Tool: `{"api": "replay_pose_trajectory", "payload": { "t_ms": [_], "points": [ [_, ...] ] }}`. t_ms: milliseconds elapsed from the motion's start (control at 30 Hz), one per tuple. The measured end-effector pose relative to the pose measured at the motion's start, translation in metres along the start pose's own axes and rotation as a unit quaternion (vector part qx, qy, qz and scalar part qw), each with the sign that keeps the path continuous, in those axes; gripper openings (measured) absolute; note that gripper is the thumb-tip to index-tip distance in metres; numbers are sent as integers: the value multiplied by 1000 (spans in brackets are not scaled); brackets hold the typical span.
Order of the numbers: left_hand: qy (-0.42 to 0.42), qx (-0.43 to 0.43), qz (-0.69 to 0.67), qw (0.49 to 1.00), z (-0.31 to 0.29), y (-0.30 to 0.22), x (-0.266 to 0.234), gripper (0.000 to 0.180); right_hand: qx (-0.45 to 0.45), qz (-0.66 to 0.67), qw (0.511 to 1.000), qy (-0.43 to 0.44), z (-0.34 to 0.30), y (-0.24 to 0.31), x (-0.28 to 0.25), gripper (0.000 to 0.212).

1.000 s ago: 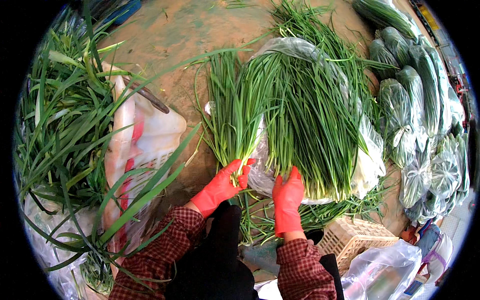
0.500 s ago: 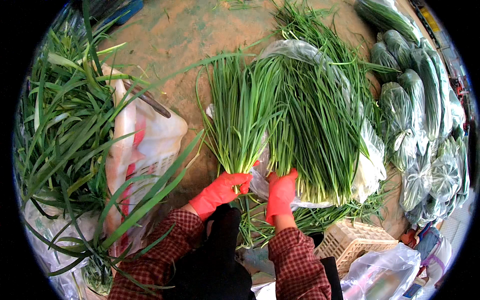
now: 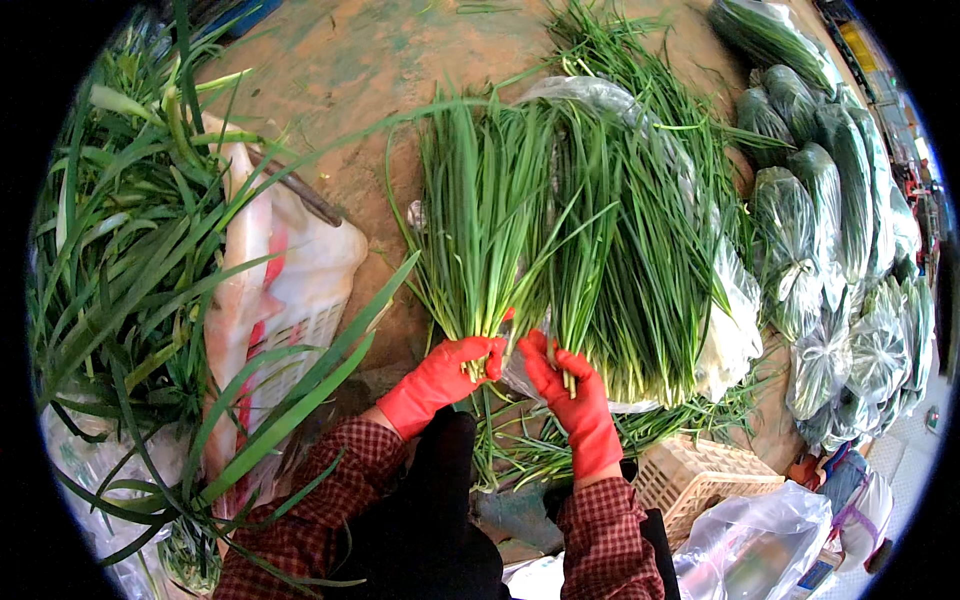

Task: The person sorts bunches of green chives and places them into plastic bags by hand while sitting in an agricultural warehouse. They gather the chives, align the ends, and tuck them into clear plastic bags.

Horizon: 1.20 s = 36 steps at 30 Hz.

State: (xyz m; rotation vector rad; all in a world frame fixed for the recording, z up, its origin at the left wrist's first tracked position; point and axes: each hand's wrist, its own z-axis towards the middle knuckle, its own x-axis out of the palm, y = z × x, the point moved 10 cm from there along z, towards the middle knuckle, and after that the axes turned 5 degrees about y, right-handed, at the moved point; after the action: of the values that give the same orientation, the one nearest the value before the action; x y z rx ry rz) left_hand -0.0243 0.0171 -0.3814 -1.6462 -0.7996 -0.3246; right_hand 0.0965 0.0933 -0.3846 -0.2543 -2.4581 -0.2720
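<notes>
My left hand [image 3: 455, 372], in a red rubber glove, is closed round the pale stem ends of an upright-fanned bunch of garlic chives [image 3: 478, 220]. Just to its right, my right hand [image 3: 575, 395], gloved the same way, is turned partly palm up. Its fingers are bent round a few chive stems whose cut ends show between them. Beside it lies a large pile of garlic chives [image 3: 645, 270] on a clear plastic sheet [image 3: 738, 330], stems toward me. A small red bit shows between the two hands, too little of it to name.
On the left a pale crate [image 3: 310, 260] stands beside a heap of long broad green leaves [image 3: 130, 260], some reaching toward my left arm. Bagged greens [image 3: 815, 230] are stacked at the right. A beige plastic basket [image 3: 690, 480] and a clear bag [image 3: 750, 535] sit near my right forearm.
My right hand has rolled from back-up to partly palm up and shifted slightly right, with stem ends now showing in its fingers. The left hand keeps its hold on the bunch.
</notes>
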Motion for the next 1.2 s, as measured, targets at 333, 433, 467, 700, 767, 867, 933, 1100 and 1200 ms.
{"api": "replay_pose_trajectory", "payload": {
  "t_ms": [333, 433, 467, 700, 767, 867, 933, 1100, 1200],
  "points": [
    [75, -23, -287, 955, -16, -15, 12, 57, -73, -277, 958, -27, -23, 29, 37, 37],
    [13, -80, -220, 972, -24, 1, 14, 54, -200, -465, 850, -145, -61, 46, 58, 34],
    [-46, -146, -257, 954, -31, 19, 10, 58, -232, -512, 807, -183, -63, 43, 53, 33],
    [-71, -178, -270, 944, -28, 31, 31, 63, -126, -923, 336, -141, -29, -48, 74, 51],
    [-92, -176, -244, 949, -35, 32, 18, 59, -115, -911, 393, -47, -30, -57, 90, 54],
    [-129, -204, -282, 929, -57, 53, -10, 47, -35, -695, 715, 63, -35, -39, 86, 46],
    [-131, -204, -257, 936, -58, 52, -17, 43, -54, -687, 694, -208, -30, 15, 56, 46],
    [-103, -203, -242, 943, -51, 41, -5, 42, -228, -843, 419, -248, 28, 17, 39, 42],
    [-37, -157, -244, 956, -42, 18, 6, 37, -359, -801, 426, -220, 20, 28, 58, 35]
  ]
}}
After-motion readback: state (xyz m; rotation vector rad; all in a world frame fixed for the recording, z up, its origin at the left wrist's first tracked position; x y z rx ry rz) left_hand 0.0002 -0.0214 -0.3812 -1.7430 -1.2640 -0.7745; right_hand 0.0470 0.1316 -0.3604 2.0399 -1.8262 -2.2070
